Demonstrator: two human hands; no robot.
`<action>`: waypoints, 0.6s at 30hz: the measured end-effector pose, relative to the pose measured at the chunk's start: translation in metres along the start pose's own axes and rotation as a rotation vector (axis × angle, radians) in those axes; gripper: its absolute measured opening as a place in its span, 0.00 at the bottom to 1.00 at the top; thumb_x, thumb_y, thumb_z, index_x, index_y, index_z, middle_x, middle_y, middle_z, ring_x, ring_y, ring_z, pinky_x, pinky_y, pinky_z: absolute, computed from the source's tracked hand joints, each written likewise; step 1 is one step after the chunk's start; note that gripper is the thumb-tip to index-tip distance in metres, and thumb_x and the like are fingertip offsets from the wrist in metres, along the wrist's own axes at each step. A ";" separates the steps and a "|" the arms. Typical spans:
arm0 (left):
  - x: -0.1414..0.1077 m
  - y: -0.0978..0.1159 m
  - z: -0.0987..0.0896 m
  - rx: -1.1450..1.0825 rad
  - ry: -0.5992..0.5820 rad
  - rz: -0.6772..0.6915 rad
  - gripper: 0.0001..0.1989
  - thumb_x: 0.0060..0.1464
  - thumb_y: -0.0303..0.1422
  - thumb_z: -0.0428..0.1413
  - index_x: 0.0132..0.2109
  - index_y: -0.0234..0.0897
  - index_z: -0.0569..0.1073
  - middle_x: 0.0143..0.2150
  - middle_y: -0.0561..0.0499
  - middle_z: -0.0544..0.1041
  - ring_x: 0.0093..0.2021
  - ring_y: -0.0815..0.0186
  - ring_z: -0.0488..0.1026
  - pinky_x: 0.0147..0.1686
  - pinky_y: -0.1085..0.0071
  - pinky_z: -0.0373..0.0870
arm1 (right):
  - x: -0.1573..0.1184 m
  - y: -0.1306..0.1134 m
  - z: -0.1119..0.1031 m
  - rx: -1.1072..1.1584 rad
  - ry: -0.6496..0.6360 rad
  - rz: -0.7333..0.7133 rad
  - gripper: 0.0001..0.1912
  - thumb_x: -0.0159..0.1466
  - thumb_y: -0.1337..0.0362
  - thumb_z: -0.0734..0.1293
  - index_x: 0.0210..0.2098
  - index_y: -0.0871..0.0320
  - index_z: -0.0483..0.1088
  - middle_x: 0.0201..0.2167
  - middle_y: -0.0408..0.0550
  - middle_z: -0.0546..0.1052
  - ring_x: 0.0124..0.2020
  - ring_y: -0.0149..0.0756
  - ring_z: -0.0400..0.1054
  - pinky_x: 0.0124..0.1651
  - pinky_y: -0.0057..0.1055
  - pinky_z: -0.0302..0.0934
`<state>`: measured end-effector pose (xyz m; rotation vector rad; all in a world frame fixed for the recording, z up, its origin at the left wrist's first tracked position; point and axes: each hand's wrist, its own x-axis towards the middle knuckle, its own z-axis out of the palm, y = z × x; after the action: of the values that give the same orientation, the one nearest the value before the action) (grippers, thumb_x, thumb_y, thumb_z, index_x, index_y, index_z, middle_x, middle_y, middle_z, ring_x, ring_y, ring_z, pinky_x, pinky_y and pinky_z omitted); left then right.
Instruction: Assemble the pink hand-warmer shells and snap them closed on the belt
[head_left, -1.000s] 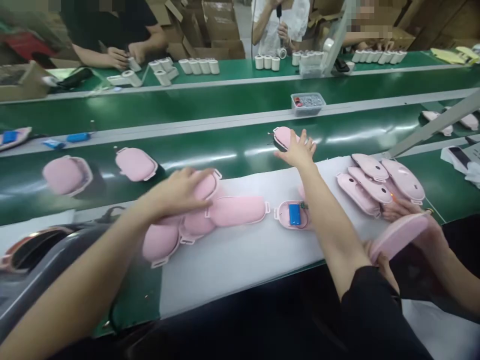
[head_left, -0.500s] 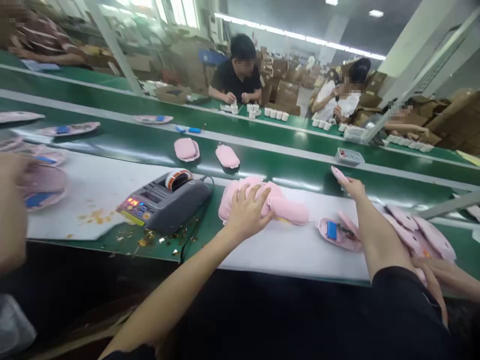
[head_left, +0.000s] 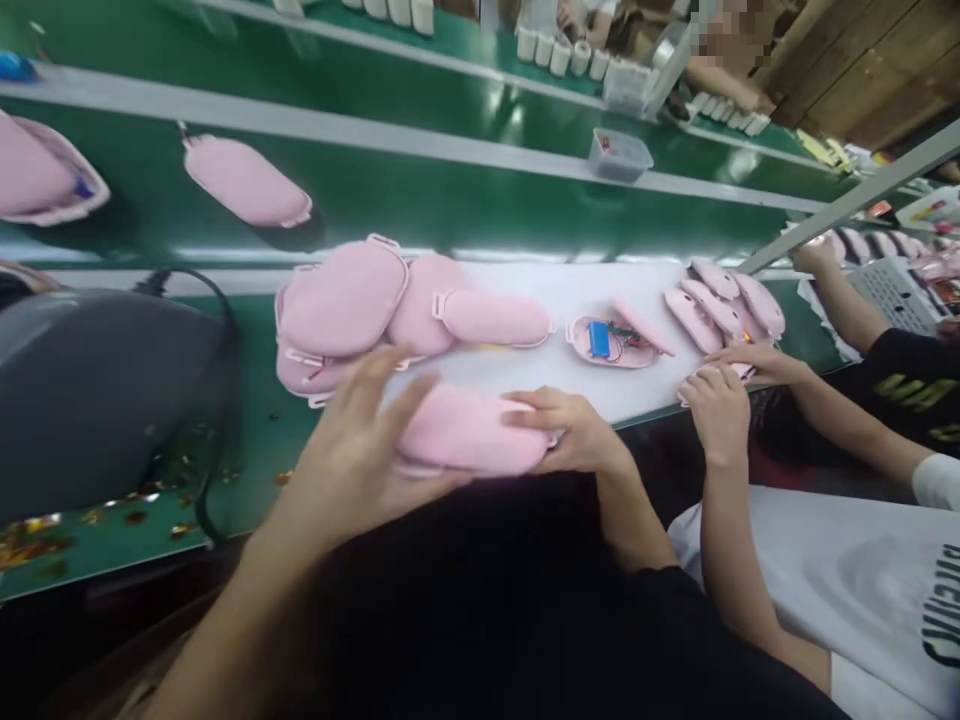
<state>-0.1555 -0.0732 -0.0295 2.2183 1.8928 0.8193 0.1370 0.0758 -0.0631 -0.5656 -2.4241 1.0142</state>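
Note:
A rounded pink plastic casing [head_left: 472, 430] is held between both hands above the front edge of the bench. My right hand [head_left: 574, 430] grips its right end, fingers on top. Round the left end curls my left hand [head_left: 360, 440], blurred, thumb underneath and fingers over the near side. Just beyond lies a heap of pink casings [head_left: 345, 300], with a narrower pink casing [head_left: 495, 318] at its right. Farther right an opened pink casing [head_left: 581, 348] shows a blue battery pack [head_left: 599, 339] and wires inside.
A dark tape dispenser [head_left: 112, 390] stands at left, its cord trailing near shiny scraps. Pink casings [head_left: 247, 182] sit on the green conveyor [head_left: 420, 190], a clear plastic box [head_left: 620, 157] beyond. At right, a co-worker's hands [head_left: 724, 395] handle pink parts beside stacked casings [head_left: 724, 305].
My left hand has left the heap and now holds a casing together with my right hand, which has come back from the conveyor. The view has swung right and down.

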 end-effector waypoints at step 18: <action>0.007 -0.033 0.000 -0.207 -0.313 -0.306 0.39 0.62 0.61 0.49 0.64 0.37 0.80 0.49 0.50 0.85 0.48 0.54 0.82 0.49 0.58 0.75 | 0.005 -0.003 0.052 -0.334 0.135 0.161 0.62 0.58 0.34 0.79 0.79 0.57 0.54 0.55 0.57 0.81 0.56 0.54 0.75 0.66 0.54 0.68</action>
<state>-0.1840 -0.0598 -0.0410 1.7585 1.8353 0.5509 0.1042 0.0473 -0.0922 -0.9236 -2.4703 0.6064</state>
